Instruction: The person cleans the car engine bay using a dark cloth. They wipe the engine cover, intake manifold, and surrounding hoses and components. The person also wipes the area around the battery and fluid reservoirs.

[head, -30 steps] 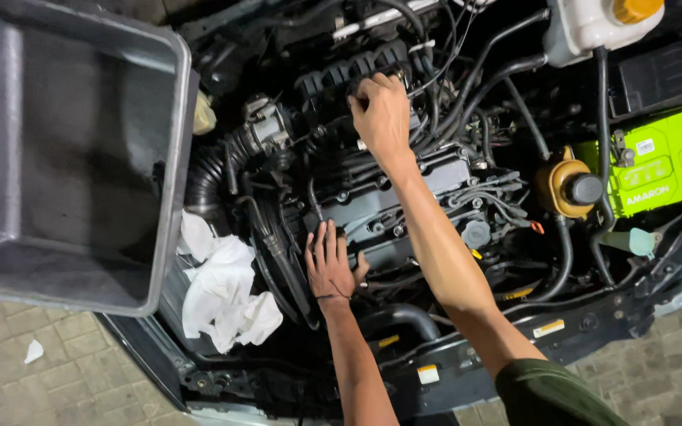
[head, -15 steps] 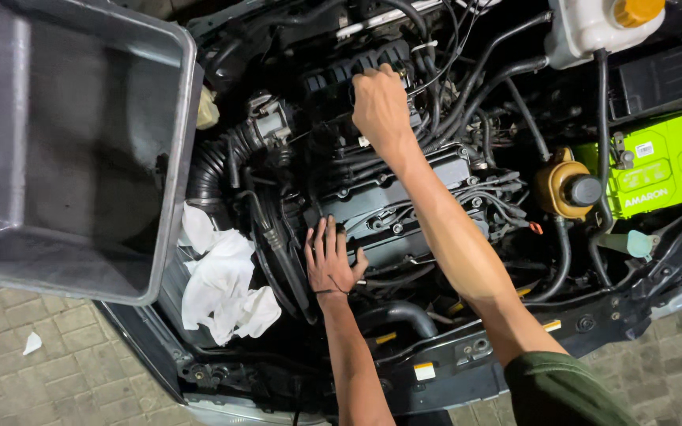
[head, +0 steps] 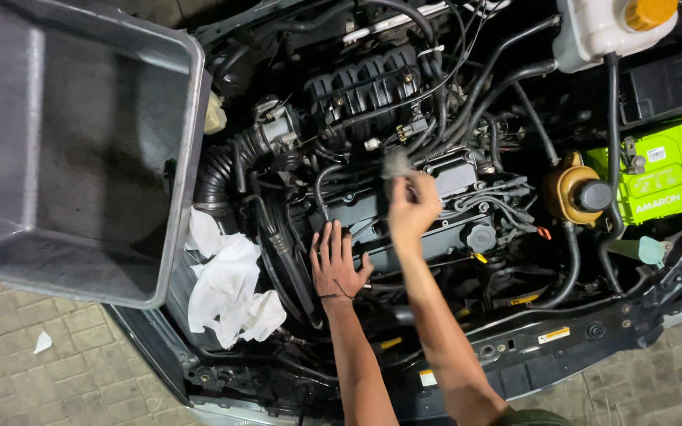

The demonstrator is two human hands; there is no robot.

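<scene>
1. A person is leaning over an open engine bay, seen from a head camera looking straight down.
2. The left hand [head: 337, 264] is lying flat with fingers spread, pressing on the front edge of the engine [head: 404, 213], apparently bracing the body.
3. The right hand [head: 412, 207] is hovering just above the middle of the engine, fingers curled together and pinching a small grey object [head: 395, 163] that is sticking up from the fingertips. It is blurred, so it is not possible to tell whether it is a rag, a brush or a part.
4. Behind the right hand, the black intake manifold [head: 369, 87] is sitting at the back of the bay, with dark hoses and wires running around it.
5. A white rag [head: 230, 288] is lying crumpled at the left side of the bay, near the left hand but not touching it.
6. A large grey tub [head: 65, 134] is resting over the left corner of the car and showing nothing inside.
7. To the right, a bright green battery [head: 665, 170], a brown reservoir with a black cap [head: 574, 193] and a white coolant tank with a yellow cap [head: 609, 28] are sitting well apart from both hands.
8. As a judgement: the work is looking mid-way. The engine is looking largely assembled, with covers and hoses in place, and the tub is collecting nothing yet.
</scene>
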